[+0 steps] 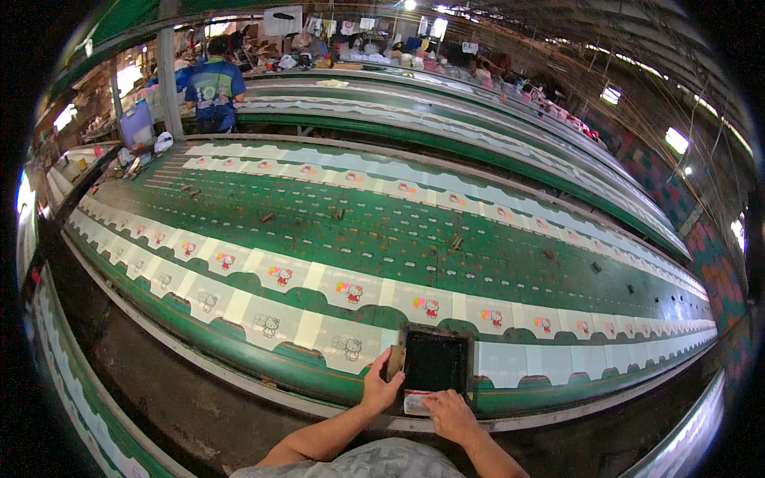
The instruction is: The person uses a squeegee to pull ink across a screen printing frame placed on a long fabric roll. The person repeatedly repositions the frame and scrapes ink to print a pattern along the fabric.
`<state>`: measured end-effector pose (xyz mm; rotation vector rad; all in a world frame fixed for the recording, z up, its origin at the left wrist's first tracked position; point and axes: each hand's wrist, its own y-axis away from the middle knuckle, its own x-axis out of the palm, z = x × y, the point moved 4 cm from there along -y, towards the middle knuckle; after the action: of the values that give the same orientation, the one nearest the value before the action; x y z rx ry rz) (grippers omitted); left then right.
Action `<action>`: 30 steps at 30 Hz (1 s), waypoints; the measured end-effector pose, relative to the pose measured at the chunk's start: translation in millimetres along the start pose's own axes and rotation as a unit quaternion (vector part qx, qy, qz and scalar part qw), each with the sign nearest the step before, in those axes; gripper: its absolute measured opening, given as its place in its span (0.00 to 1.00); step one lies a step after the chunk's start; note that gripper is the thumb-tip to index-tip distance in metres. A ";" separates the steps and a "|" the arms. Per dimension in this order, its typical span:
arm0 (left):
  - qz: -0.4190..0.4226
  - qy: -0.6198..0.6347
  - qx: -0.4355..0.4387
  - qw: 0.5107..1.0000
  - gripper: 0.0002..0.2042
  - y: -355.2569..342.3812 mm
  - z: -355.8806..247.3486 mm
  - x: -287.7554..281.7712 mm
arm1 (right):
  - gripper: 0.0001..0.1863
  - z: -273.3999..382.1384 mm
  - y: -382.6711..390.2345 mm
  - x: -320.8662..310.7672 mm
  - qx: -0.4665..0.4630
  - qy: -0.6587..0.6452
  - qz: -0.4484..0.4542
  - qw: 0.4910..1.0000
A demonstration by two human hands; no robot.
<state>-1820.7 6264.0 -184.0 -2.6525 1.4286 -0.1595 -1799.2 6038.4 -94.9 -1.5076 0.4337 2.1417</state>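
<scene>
A printing screen (437, 328) with a dark frame and black mesh lies over the near row of pale cut pieces on the long green table. My left hand (382, 388) is closed around the screen's left edge, by a brownish block. At the screen's near end, my right hand (453, 416) grips a squeegee (416, 402) with a pale, partly see-through body. Just left of the screen, a pale piece (331, 338) carries a black outline of a cartoon cat. Pieces to the screen's right in this row look plain. What lies under the screen is hidden.
The green table (358, 239) carries further rows of pieces with coloured cat prints (351, 291). Small dark blocks (457, 241) are scattered along its middle. A person in a blue shirt (215, 92) stands at the far left, beside a post (169, 80). More long tables run behind.
</scene>
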 end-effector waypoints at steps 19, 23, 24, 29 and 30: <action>-0.003 0.036 0.069 0.997 0.37 -0.9 29.3 -5.2 | 0.34 18.5 9.6 -13.5 0.009 0.045 0.011 0.999; 0.015 0.055 0.024 0.998 0.39 -1.3 30.4 1.9 | 0.31 9.8 31.8 -23.3 0.014 0.010 -0.095 0.995; 0.027 0.041 0.016 0.999 0.40 -0.6 17.7 8.0 | 0.30 1.0 40.5 -19.7 0.026 0.009 -0.128 0.991; 0.029 -0.038 -0.037 0.998 0.46 -0.1 15.4 8.1 | 0.24 -28.7 61.4 -23.9 0.144 -0.081 -0.204 0.965; 0.020 -0.066 0.003 0.998 0.47 -4.4 12.4 10.3 | 0.24 -40.7 65.9 -17.9 0.174 -0.089 -0.215 0.957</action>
<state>-1809.6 6258.5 -195.2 -2.5740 1.4339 0.0146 -1798.7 5958.9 -93.1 -1.0839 0.3576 1.7312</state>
